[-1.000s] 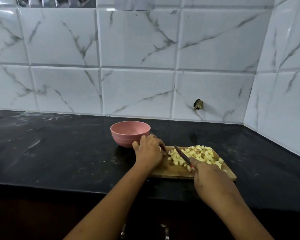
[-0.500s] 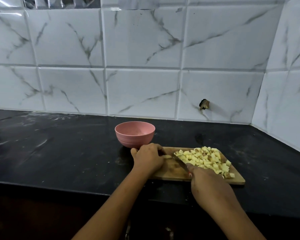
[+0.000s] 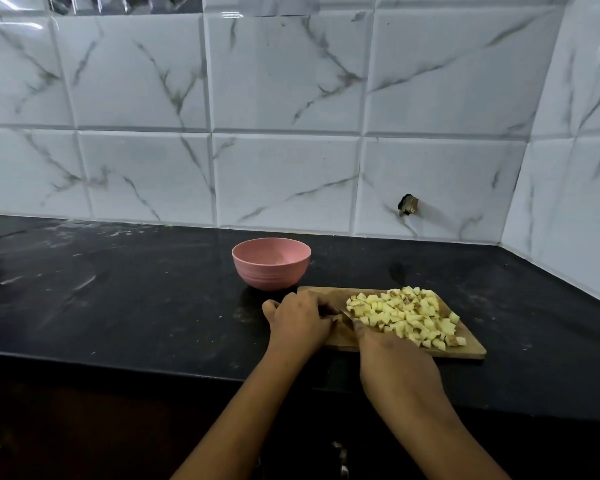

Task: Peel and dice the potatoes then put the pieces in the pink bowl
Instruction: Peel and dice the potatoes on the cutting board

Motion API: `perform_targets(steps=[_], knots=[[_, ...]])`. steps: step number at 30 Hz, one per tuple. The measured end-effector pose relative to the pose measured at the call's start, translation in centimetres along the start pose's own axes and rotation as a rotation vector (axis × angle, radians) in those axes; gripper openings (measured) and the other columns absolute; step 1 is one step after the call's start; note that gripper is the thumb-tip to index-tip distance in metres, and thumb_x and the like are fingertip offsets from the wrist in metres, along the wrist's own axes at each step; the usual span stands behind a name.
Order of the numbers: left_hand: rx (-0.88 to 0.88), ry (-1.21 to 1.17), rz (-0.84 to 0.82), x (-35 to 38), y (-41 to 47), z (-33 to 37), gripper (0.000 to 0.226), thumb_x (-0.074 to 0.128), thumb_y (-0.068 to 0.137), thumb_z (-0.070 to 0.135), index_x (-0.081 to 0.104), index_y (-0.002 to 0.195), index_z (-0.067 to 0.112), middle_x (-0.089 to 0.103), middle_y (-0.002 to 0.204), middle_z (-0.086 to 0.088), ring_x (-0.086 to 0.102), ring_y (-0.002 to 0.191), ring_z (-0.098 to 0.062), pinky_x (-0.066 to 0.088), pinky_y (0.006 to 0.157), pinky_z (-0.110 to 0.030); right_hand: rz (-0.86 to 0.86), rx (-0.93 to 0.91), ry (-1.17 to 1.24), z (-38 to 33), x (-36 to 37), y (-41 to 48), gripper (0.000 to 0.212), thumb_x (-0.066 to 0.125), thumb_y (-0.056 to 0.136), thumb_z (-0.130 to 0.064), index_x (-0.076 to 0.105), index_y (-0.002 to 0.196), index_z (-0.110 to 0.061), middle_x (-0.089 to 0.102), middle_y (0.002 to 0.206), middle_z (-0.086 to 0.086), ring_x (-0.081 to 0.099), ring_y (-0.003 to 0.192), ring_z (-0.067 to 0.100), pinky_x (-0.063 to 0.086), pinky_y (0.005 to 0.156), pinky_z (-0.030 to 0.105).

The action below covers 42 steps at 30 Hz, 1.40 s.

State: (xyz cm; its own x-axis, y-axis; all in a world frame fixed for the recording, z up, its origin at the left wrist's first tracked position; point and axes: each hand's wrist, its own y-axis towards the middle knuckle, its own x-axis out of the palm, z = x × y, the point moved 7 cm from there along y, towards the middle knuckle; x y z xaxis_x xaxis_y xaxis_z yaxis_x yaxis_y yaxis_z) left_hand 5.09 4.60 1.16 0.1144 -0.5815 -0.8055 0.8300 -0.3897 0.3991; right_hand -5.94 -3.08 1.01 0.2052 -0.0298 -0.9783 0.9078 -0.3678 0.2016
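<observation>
Black desk, front edge: dark stone desk (image 3: 118, 306) runs right across, and both forearms come in over it.
Right hand: nearest of all, the right hand (image 3: 395, 368) sits at the board's near edge, wrapped round the knife. The handle is buried under it and only the blade shows.
Knife: the knife (image 3: 343, 315) has its blade angled away and to the left, tip toward the other hand's fingers.
Left hand: a little further out, on the board's left end, the left hand (image 3: 298, 320) has its fingers curled under, pinning the last potato piece (image 3: 336, 317) right beside the blade.
Cutting board: the wooden cutting board (image 3: 471, 351) lies flat, long axis left to right.
Diced potato: the heap of diced potato (image 3: 409, 317) fills the board's right and far part, to the right of the blade; a few cubes show brown skin.
Stage: dicing looks all but done, with the transfer not yet begun.
Pink bowl: the pink bowl (image 3: 271, 275) stands upright just beyond the board's far left corner; no potato is visible inside.
Key relation: from the heap the bowl lies left and away, and the left hand is the nearer one to it.
Tiled wall: the white marbled tiled wall (image 3: 284, 98) has a dark hole (image 3: 408, 205) low on the right.
</observation>
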Motion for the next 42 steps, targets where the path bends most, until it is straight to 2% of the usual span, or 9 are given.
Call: perform_targets(steps=[5, 12, 18, 23, 26, 29, 34, 40, 42], knots=[[-0.042, 0.019, 0.065, -0.8, -0.8, -0.2, 0.016, 0.061, 0.085, 0.047, 0.069, 0.093, 0.035, 0.061, 0.097, 0.012, 0.048, 0.103, -0.009, 0.022, 0.084, -0.034, 0.029, -0.005, -0.003, 0.1, -0.2, 0.4, 0.066, 0.043, 0.097, -0.004, 0.015, 0.153, -0.023, 0.058, 0.117, 0.003, 0.06, 0.097, 0.017, 0.04, 0.067, 0.027], [-0.01, 0.071, 0.063, -0.5, -0.9, -0.1, 0.018, 0.056, 0.089, 0.041, 0.068, 0.101, 0.034, 0.061, 0.1, 0.011, 0.045, 0.107, -0.01, 0.021, 0.087, -0.036, 0.059, -0.016, 0.072, 0.0, -1.0, -0.9, 0.064, 0.042, 0.097, -0.005, 0.019, 0.152, -0.028, 0.06, 0.112, 0.0, 0.053, 0.081, 0.013, 0.04, 0.065, 0.027], [0.005, 0.114, 0.081, -0.4, -1.1, 0.0, 0.02, 0.054, 0.09, 0.04, 0.068, 0.102, 0.034, 0.063, 0.103, 0.012, 0.044, 0.106, -0.01, 0.021, 0.091, -0.038, 0.065, -0.046, 0.024, -1.0, -0.3, 0.1, 0.061, 0.04, 0.098, -0.004, 0.02, 0.152, -0.022, 0.059, 0.118, 0.004, 0.06, 0.099, 0.018, 0.041, 0.069, 0.029], [-0.023, 0.108, 0.111, -0.6, -1.2, -0.4, 0.022, 0.059, 0.086, 0.047, 0.068, 0.099, 0.031, 0.064, 0.101, 0.011, 0.044, 0.106, -0.01, 0.02, 0.089, -0.037, 0.06, -0.01, 0.023, 0.4, -0.7, 0.6, 0.058, 0.042, 0.095, -0.002, 0.03, 0.148, -0.023, 0.06, 0.11, 0.003, 0.059, 0.091, 0.019, 0.041, 0.065, 0.029], [0.011, 0.112, 0.079, -0.5, -1.0, -0.1, 0.019, 0.057, 0.089, 0.042, 0.068, 0.102, 0.034, 0.063, 0.103, 0.011, 0.043, 0.107, -0.01, 0.021, 0.091, -0.037, 0.077, -0.003, 0.074, 1.1, -1.3, -0.1, 0.06, 0.041, 0.098, -0.008, 0.024, 0.151, -0.028, 0.059, 0.117, 0.003, 0.06, 0.099, 0.019, 0.042, 0.067, 0.028], [0.042, 0.12, 0.063, -0.4, -0.8, 0.3, 0.02, 0.053, 0.092, 0.037, 0.067, 0.106, 0.037, 0.062, 0.106, 0.013, 0.042, 0.107, -0.01, 0.021, 0.092, -0.037, 0.083, -0.026, 0.094, 0.6, -1.5, -1.0, 0.058, 0.041, 0.1, -0.012, 0.022, 0.151, -0.03, 0.06, 0.116, 0.002, 0.06, 0.097, 0.018, 0.04, 0.066, 0.027], [0.037, 0.12, 0.072, -0.3, -1.0, 0.3, 0.021, 0.051, 0.093, 0.036, 0.067, 0.107, 0.036, 0.063, 0.106, 0.012, 0.042, 0.106, -0.011, 0.02, 0.09, -0.037, 0.051, -0.01, 0.069, -0.1, -1.2, -1.3, 0.059, 0.042, 0.096, -0.002, 0.028, 0.149, -0.026, 0.059, 0.117, 0.001, 0.061, 0.098, 0.018, 0.041, 0.068, 0.027], [0.026, 0.134, 0.079, -0.3, -0.9, 0.2, 0.022, 0.052, 0.092, 0.038, 0.068, 0.106, 0.033, 0.064, 0.104, 0.011, 0.043, 0.106, -0.011, 0.019, 0.089, -0.037, 0.017, -0.024, 0.033, -1.6, 0.0, 0.1, 0.06, 0.042, 0.098, -0.005, 0.021, 0.152, -0.02, 0.056, 0.124, 0.006, 0.058, 0.106, 0.02, 0.039, 0.071, 0.029], [0.008, 0.099, 0.104, -0.5, -1.2, 0.0, 0.019, 0.055, 0.09, 0.04, 0.069, 0.101, 0.033, 0.064, 0.103, 0.012, 0.043, 0.105, -0.01, 0.019, 0.088, -0.037, 0.005, -0.041, 0.056, -1.2, -0.1, 0.3, 0.057, 0.041, 0.097, -0.005, 0.026, 0.15, -0.021, 0.057, 0.12, 0.005, 0.058, 0.104, 0.02, 0.04, 0.072, 0.029]])
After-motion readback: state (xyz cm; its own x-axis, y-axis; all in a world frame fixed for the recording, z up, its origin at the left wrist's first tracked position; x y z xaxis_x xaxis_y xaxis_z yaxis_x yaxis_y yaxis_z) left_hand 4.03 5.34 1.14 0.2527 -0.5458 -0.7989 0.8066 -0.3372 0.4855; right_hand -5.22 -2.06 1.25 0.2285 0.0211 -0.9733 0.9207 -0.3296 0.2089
